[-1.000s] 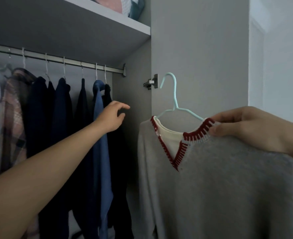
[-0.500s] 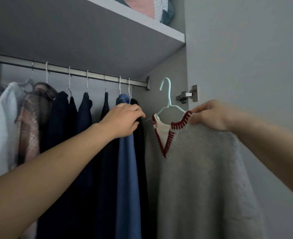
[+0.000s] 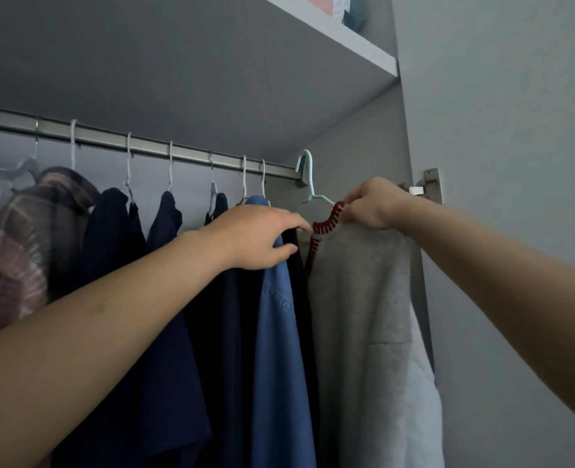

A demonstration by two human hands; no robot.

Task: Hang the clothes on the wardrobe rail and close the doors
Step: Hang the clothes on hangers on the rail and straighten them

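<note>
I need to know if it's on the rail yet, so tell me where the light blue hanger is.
The light blue hanger is at the rail's right end, hook level with it, carrying the grey sweater held by the right hand.

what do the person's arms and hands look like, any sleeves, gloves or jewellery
Both arms are bare from the frame edge to the wrist: no sleeve shows on either. The left hand and right hand wear no gloves, and no ring, watch or bracelet is visible on the parts in view. Nails on the visible fingers look short and unpainted, though the dim light makes that hard to confirm.
</note>
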